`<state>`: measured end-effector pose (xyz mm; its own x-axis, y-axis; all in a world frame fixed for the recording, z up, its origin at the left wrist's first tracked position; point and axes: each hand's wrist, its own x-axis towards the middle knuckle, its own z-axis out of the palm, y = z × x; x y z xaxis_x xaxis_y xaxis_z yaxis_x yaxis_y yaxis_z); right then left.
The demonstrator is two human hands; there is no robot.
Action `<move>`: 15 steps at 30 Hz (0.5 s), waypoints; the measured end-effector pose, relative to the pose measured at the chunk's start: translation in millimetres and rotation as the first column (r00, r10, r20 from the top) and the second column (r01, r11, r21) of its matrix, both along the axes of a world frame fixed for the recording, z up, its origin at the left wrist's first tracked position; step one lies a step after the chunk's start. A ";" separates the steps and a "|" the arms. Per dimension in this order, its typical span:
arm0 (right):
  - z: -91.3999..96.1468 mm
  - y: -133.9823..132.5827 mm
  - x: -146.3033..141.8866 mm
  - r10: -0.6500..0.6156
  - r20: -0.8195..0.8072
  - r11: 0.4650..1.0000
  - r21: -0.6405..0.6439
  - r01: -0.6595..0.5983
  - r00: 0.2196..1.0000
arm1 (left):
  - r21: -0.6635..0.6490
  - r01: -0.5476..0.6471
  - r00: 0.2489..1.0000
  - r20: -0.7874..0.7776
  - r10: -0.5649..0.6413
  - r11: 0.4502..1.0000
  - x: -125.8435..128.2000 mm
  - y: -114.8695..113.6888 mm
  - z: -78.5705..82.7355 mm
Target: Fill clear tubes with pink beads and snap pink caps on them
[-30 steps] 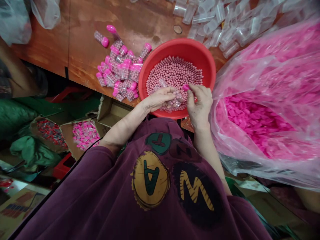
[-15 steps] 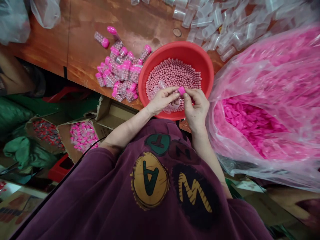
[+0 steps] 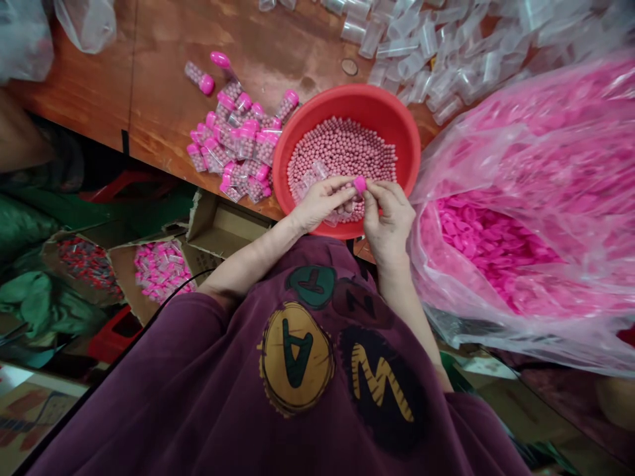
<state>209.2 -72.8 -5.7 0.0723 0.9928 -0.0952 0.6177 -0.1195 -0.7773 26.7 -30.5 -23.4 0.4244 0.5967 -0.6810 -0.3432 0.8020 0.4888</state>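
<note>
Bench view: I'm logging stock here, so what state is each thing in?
Red basin: holding loose pink beads.
Left hand: gripping a clear tube.
Right hand: pinching a pink cap.
Filled tubes: capped, heaped on the table.
Empty tubes: uncapped, scattered.
Plastic bag: open, full of pink caps.

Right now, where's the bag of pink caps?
In the head view, the clear plastic bag of pink caps lies on the person's right, just beside the red plastic basin and the right hand.
</note>
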 end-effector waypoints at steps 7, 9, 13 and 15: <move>10.2 11.5 0.6 0.044 -0.105 0.997 0.062 -0.038 0.994 | -0.070 -0.026 0.998 -0.058 0.022 0.997 0.5 4.9 5.6; 10.9 13.3 2.6 0.067 -0.147 0.997 0.042 -0.062 0.987 | -0.081 -0.016 0.998 -0.057 0.011 0.997 -1.8 8.0 7.6; 3.4 11.1 -2.1 0.004 -0.111 0.999 0.053 0.002 0.994 | -0.048 0.023 1.000 -0.015 -0.023 0.999 -2.5 10.0 4.4; 0.1 10.5 -6.7 -0.058 -0.058 0.995 0.072 0.063 0.997 | -0.013 0.019 1.000 0.006 -0.019 1.000 -1.1 9.0 -0.7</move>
<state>202.6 -62.4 -5.6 0.1290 0.9913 -0.0275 0.5663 -0.0964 -0.8186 25.5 -21.5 -24.1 0.4395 0.5798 -0.6860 -0.3306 0.8146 0.4767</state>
